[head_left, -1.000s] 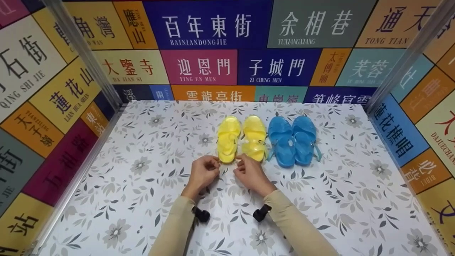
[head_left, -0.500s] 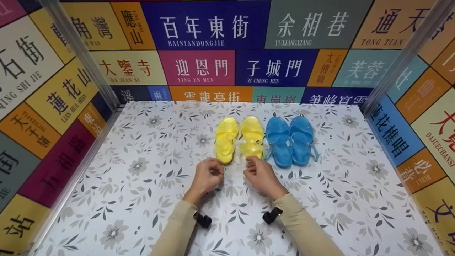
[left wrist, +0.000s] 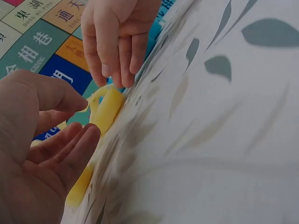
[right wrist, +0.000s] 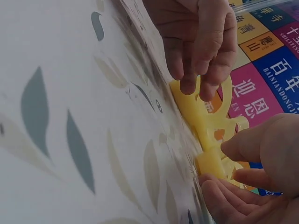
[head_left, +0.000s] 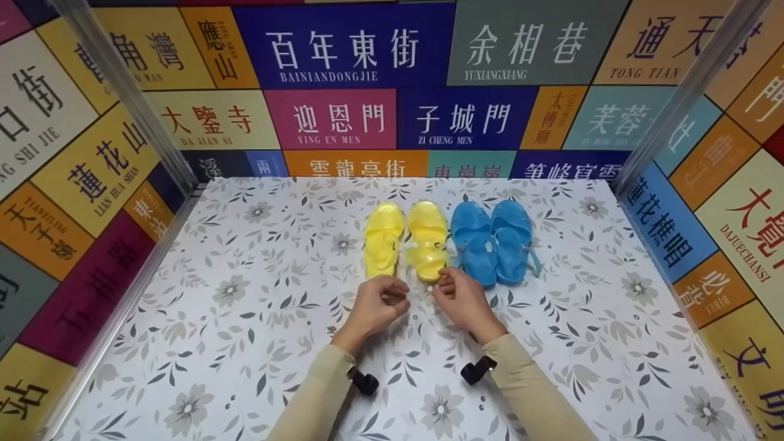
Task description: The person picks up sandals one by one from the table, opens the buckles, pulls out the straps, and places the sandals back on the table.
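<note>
1. Head view, centre: yellow sandals (head_left: 427, 229) lie on a floral tabletop (head_left: 294, 361), blue sandals (head_left: 471, 223) just right.
2. The left hand (head_left: 378, 307), loosely curved, holds nothing, near the left yellow heel.
3. The right hand (head_left: 468, 306), likewise relaxed and unladen, is by the right yellow heel; contact unclear.

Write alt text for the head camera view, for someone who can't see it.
A person's left hand and right hand, both loosely curled, are close to the near ends of a pair of yellow sandals. A pair of blue sandals lies to the right on a white floral surface, with colorful lettered walls behind.
</note>
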A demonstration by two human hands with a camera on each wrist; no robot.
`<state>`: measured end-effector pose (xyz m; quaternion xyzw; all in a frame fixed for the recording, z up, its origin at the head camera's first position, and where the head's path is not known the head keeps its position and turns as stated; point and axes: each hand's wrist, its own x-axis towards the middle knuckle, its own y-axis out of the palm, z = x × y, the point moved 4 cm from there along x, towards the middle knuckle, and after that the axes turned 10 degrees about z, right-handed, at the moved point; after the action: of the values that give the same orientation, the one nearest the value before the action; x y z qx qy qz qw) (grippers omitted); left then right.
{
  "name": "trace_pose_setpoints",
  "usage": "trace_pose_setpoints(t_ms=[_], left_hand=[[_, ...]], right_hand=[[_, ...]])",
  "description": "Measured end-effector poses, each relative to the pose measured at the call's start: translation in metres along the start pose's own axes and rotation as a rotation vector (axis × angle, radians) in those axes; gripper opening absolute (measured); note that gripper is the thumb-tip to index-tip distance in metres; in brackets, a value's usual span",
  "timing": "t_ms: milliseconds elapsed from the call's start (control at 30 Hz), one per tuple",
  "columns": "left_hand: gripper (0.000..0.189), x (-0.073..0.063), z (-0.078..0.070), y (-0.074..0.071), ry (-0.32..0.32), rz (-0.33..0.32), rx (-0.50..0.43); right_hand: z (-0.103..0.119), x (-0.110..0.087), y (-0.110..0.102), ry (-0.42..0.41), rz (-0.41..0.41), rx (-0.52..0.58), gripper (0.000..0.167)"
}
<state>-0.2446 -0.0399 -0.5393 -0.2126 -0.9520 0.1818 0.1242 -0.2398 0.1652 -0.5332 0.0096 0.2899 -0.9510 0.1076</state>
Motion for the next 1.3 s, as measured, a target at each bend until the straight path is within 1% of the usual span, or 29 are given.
trace_pose_setpoints(t_ms=[67, 133, 300, 400, 467, 567, 633, 733, 800, 933, 1033, 1133, 1300], left_hand=[[0.03, 0.002, -0.001, 0.005, -0.04, 0.0, -0.019], [0.039, 0.005, -0.002, 0.009, -0.069, -0.016, -0.03], [0.055, 0.015, -0.003, 0.019, -0.117, -0.073, -0.038], [0.065, 0.02, -0.002, 0.024, -0.147, -0.101, -0.081], [0.071, 0.023, -0.001, 0.027, -0.169, -0.117, -0.109], [0.079, 0.028, 0.0, 0.03, -0.204, -0.137, -0.123], [0.081, 0.031, 0.0, 0.032, -0.215, -0.149, -0.115], [0.079, 0.037, 0.0, 0.034, -0.203, -0.167, -0.109], [0.076, 0.04, 0.001, 0.035, -0.195, -0.178, -0.113], [0.073, 0.043, 0.001, 0.038, -0.191, -0.2, -0.104], [0.072, 0.045, 0.002, 0.039, -0.186, -0.204, -0.106], [0.07, 0.047, 0.002, 0.04, -0.189, -0.203, -0.119], [0.061, 0.05, 0.002, 0.04, -0.211, -0.194, -0.17]], right_hand=[[-0.002, 0.001, -0.002, 0.01, -0.004, -0.01, 0.046], [-0.003, 0.001, -0.003, 0.02, -0.009, -0.02, 0.047], [-0.007, 0.003, -0.005, 0.037, -0.034, -0.038, 0.052], [-0.007, 0.004, -0.004, 0.038, -0.048, -0.043, 0.053], [-0.008, 0.005, -0.003, 0.036, -0.056, -0.047, 0.049], [-0.007, 0.008, -0.003, 0.024, -0.075, -0.067, 0.035], [-0.006, 0.009, -0.003, 0.011, -0.092, -0.092, 0.024], [-0.004, 0.01, -0.003, -0.004, -0.124, -0.136, 0.019], [-0.002, 0.01, -0.003, -0.012, -0.148, -0.175, 0.02], [0.0, 0.011, -0.002, -0.023, -0.184, -0.227, 0.028], [0.001, 0.012, -0.002, -0.034, -0.194, -0.246, 0.026], [0.0, 0.014, -0.001, -0.05, -0.191, -0.255, 0.02], [-0.002, 0.017, 0.0, -0.065, -0.147, -0.234, 0.017]])
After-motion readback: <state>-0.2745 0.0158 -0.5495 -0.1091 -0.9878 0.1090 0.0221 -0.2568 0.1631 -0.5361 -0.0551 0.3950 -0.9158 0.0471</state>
